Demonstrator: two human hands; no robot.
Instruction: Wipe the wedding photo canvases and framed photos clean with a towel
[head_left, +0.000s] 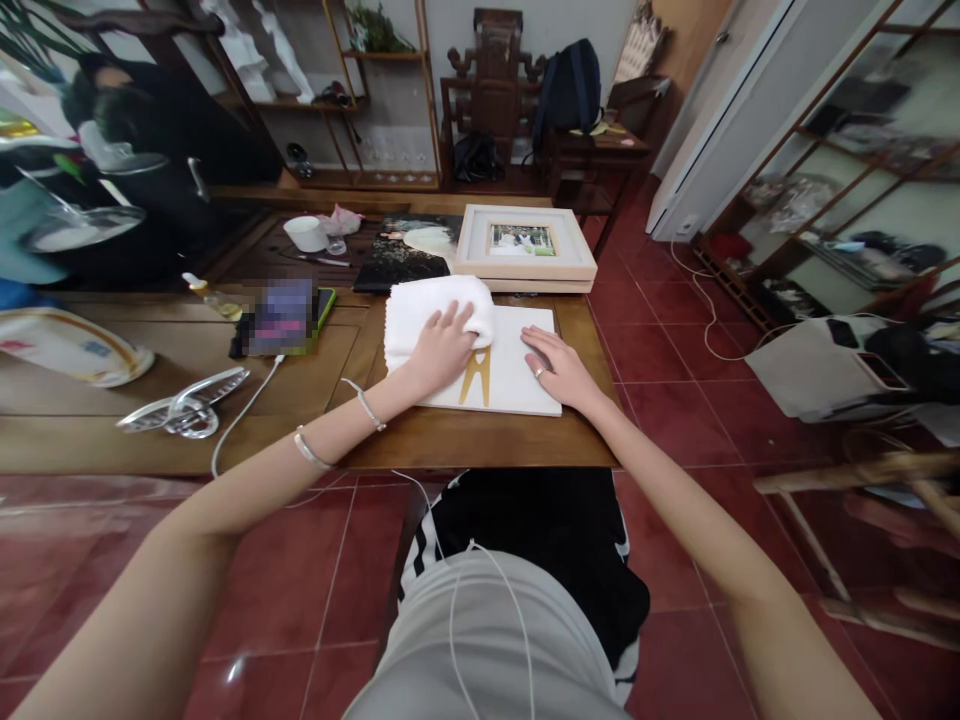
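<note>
The white panel (521,380) lies flat near the front right corner of the tabletop (405,442). Left hand (441,352): fingers spread, laid over the white cloth (420,310) on the panel. Right hand (561,372): fingers extended at the panel's right edge, grasping nothing. Apparent step: wiping; the next stroke calls for a steadied panel

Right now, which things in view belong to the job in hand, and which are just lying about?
Likely in the job:
white cloth, under the left hand
white panel with gold marking, partly under the cloth, the right hand on its edge

Seemingly just lying about:
silver hair clip
dropper bottle
white cup
framed photo behind the panel (could belong too)
</note>
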